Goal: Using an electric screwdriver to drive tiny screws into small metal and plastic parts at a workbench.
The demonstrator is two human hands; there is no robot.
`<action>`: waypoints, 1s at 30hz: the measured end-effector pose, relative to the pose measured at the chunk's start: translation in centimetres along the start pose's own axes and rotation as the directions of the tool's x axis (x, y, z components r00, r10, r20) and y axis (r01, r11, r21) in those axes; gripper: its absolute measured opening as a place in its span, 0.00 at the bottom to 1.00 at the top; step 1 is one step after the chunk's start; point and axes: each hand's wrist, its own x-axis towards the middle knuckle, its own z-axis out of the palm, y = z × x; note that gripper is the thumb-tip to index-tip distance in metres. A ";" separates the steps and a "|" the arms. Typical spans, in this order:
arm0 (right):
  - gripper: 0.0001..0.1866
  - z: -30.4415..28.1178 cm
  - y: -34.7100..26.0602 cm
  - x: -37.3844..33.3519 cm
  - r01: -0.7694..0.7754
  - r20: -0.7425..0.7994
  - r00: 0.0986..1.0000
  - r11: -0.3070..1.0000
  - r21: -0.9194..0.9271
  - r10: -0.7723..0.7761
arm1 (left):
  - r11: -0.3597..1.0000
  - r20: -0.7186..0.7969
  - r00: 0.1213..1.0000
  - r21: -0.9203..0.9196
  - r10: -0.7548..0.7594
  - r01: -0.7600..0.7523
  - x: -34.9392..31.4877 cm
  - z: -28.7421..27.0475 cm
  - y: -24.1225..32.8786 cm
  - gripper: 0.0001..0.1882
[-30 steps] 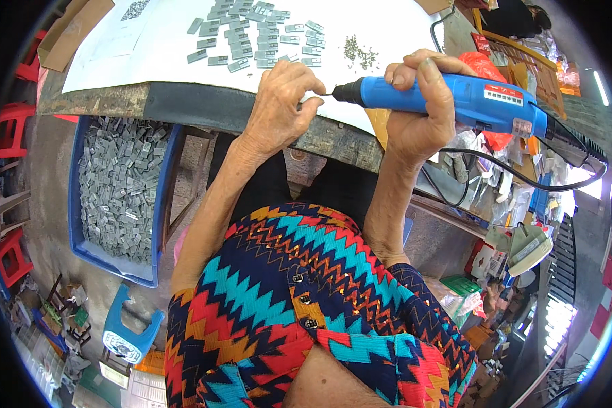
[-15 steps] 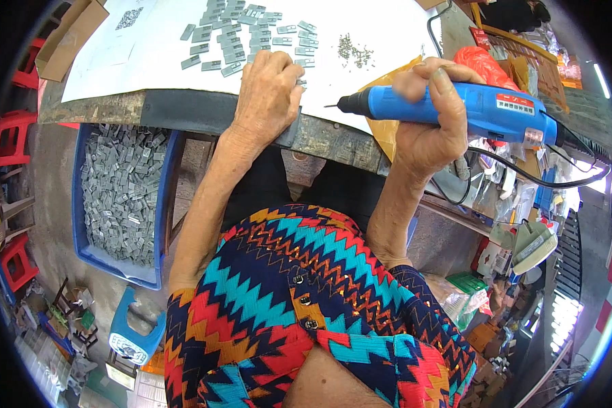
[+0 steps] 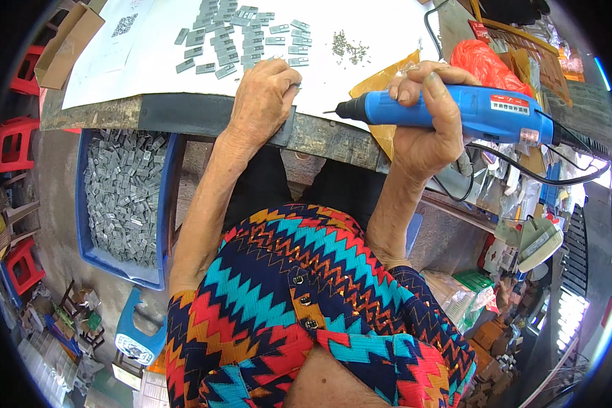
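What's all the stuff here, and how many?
Power tool: one, blue, right hand
Sheet: one, white, on bench
Flat pieces: dozens, grey, on sheet
Tiny bits: many, brassy, on sheet
Envelope: one, yellow-brown, by power tool
Carton: one, brown, bench's far left
Bag: one, red, beyond power tool
Bin of pieces: one, blue, below bench, left
Stools: at least two, red, left edge
Seat: one, blue, lower left
Clutter: uncountable, mixed, right and lower left
Zigzag shirt: one, multicoloured, worn
Left hand: one, bare, by flat pieces
Right hand: one, bare, around power tool
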 end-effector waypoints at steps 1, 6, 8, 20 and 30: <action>0.10 0.0 0.0 0.0 -0.005 -0.016 1.000 1.000 0.001 0.005 | 1.000 0.001 1.000 0.000 0.001 -0.001 0.0 0.0 0.0 0.04; 0.14 0.5 0.1 0.1 -0.004 -0.087 0.996 0.997 0.075 0.010 | 1.000 0.031 1.000 -0.010 0.004 -0.004 0.1 -0.2 -0.2 0.03; 0.14 0.5 0.1 0.1 -0.004 -0.087 0.996 0.998 0.068 0.010 | 0.999 0.019 1.000 -0.035 -0.010 0.010 0.0 -0.2 -0.2 0.03; 0.14 0.2 0.3 0.1 -0.022 -0.106 0.994 0.998 0.066 0.029 | 0.994 -0.032 0.999 -0.107 -0.029 0.025 -0.1 0.1 -0.2 0.02; 0.15 0.2 0.3 0.0 -0.032 -0.118 0.992 0.999 0.024 0.035 | 0.984 -0.023 0.999 -0.175 -0.025 0.021 -0.2 0.0 -0.5 0.00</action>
